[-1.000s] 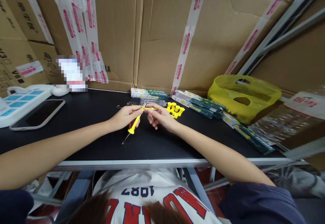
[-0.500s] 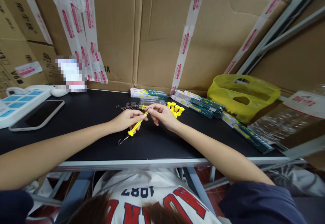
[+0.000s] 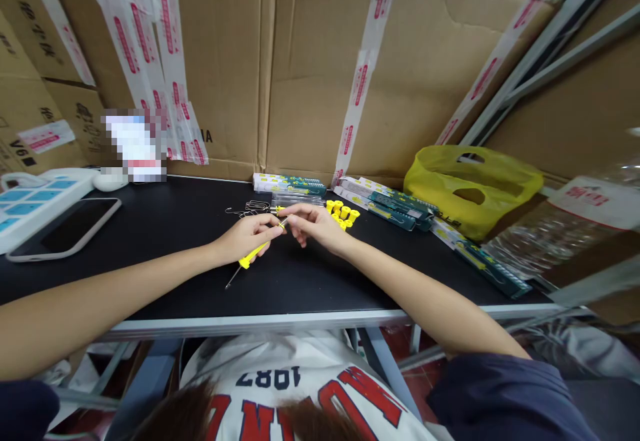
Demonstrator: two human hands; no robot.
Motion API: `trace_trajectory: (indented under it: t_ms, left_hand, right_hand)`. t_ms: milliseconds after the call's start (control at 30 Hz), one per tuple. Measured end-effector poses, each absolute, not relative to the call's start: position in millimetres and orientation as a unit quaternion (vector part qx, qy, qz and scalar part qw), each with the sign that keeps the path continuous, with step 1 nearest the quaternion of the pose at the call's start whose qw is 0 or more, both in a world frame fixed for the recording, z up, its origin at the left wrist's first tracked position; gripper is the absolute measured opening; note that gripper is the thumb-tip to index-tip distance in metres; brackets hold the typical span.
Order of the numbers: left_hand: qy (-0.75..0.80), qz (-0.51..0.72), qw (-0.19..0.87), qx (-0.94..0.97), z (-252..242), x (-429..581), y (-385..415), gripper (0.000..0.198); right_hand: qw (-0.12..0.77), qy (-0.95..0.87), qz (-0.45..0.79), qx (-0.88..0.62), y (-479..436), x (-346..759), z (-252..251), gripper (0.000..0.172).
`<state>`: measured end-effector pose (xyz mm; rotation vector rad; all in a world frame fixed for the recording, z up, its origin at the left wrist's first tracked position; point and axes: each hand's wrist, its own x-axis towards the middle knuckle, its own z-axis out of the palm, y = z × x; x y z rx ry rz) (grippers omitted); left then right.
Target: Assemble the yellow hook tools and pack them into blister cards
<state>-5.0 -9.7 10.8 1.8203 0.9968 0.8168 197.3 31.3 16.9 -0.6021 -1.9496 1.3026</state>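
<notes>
My left hand (image 3: 244, 238) is closed around a slim yellow plastic rod (image 3: 254, 254). The rod slants down to the left, and a thin metal wire (image 3: 233, 276) sticks out of its lower end past a yellow collar. At the upper end, the fingertips of my right hand (image 3: 317, 228) pinch a thin metal part of the same piece. My fingers partly hide that end. Just beyond my hands lie several bent wire hooks (image 3: 257, 207) and some clear plastic tubes (image 3: 299, 199). Several small yellow caps (image 3: 346, 213) are grouped behind my right hand.
Green-and-white printed boxes (image 3: 289, 184) lie at the back, with more boxes (image 3: 395, 213) to the right. A yellow plastic bag (image 3: 473, 194) and a clear plastic bottle (image 3: 543, 231) stand at far right. To the left are a phone (image 3: 67, 229) and a white power strip (image 3: 47, 204).
The yellow rod has turned in my hands, so its bent hook end now looks like a straight thin wire. Its lower end shifted slightly left. The whole view moved a little.
</notes>
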Motion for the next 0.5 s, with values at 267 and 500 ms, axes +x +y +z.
trace_trajectory:
  t_ms: [267, 500]
  left_hand:
    - [0.415, 0.356, 0.381, 0.745, 11, -6, -7, 0.029]
    - [0.418, 0.354, 0.36, 0.755, 9, -8, -6, 0.027]
  right_hand:
    - [0.337, -0.832, 0.029, -0.439, 72, 260, 58, 0.019]
    - [0.163, -0.789, -0.104, -0.583, 86, 288, 58, 0.019]
